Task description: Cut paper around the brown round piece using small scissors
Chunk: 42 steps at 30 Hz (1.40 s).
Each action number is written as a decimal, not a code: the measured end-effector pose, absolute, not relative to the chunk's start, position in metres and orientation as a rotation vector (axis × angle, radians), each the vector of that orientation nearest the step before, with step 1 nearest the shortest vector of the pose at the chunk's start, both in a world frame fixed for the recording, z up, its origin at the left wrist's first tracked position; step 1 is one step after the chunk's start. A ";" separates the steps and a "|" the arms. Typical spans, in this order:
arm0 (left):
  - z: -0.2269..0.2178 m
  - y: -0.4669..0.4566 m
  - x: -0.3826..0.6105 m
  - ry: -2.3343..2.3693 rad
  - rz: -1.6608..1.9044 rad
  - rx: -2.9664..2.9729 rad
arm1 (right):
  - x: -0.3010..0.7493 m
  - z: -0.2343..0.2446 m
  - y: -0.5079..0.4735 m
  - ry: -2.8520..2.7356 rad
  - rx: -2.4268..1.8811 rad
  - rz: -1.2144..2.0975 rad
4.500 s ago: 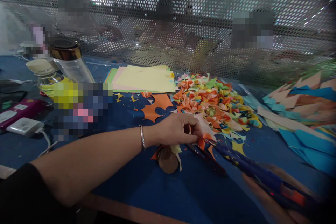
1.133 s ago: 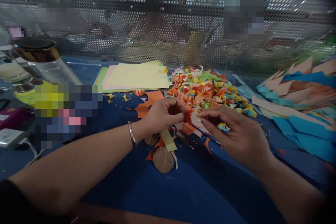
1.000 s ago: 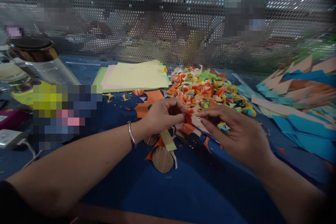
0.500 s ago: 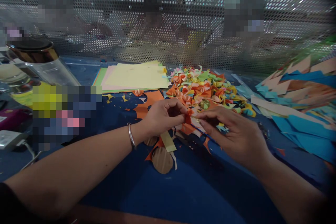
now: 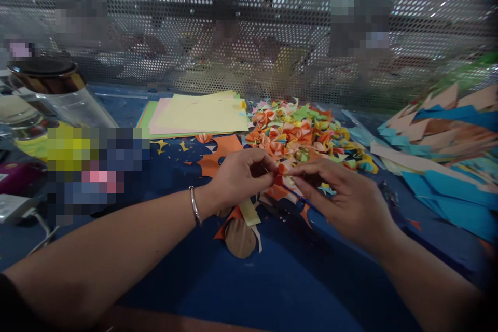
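Between my two hands is a small orange paper piece (image 5: 281,169). My left hand (image 5: 245,174) pinches it from the left, thumb against index finger. From the right, my right hand (image 5: 338,187) pinches at its other edge with thumb and fingertips. A thin dark blue stick or cord runs down and right beneath my right hand; I cannot tell what it belongs to. Under the hands lie orange paper offcuts (image 5: 220,153) with curved cuts, a pale yellow strip (image 5: 249,212) and a round brown cardboard disc (image 5: 240,238).
Behind the hands sits a heap of colourful paper pieces (image 5: 307,132). Left of it lies a stack of coloured sheets (image 5: 202,111). Blue and peach cut paper (image 5: 451,187) is piled at right. A lidded bottle (image 5: 73,98) stands at left. A perforated metal screen (image 5: 249,67) closes the back, people beyond it.
Both hands stay nearly in place, still pinching the orange paper piece. The fingers have shifted slightly around it, and the view has moved a little.
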<state>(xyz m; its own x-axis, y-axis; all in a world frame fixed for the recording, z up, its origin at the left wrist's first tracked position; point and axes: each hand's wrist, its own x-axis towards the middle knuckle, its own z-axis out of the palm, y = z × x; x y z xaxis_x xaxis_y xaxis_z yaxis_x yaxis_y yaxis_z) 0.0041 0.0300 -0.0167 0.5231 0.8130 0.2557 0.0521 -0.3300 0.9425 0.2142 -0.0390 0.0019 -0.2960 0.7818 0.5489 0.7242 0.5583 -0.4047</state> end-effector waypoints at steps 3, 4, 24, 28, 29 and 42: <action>-0.016 0.029 0.005 0.760 0.926 1.692 | 0.214 0.002 -0.040 -2.000 -1.277 0.230; -0.016 0.029 0.005 0.756 0.920 1.650 | 0.214 0.003 -0.040 -1.971 -1.297 0.286; -0.012 0.023 0.004 0.758 1.141 1.844 | 0.197 0.014 -0.040 -1.629 -1.330 0.772; -0.011 0.022 0.004 0.748 1.162 1.898 | 0.197 0.013 -0.039 -1.644 -1.315 0.788; -0.011 0.022 0.004 0.745 1.165 1.899 | 0.197 0.013 -0.039 -1.641 -1.312 0.792; -0.010 0.022 0.004 0.735 1.060 1.878 | 0.201 0.011 -0.039 -1.643 -1.339 0.845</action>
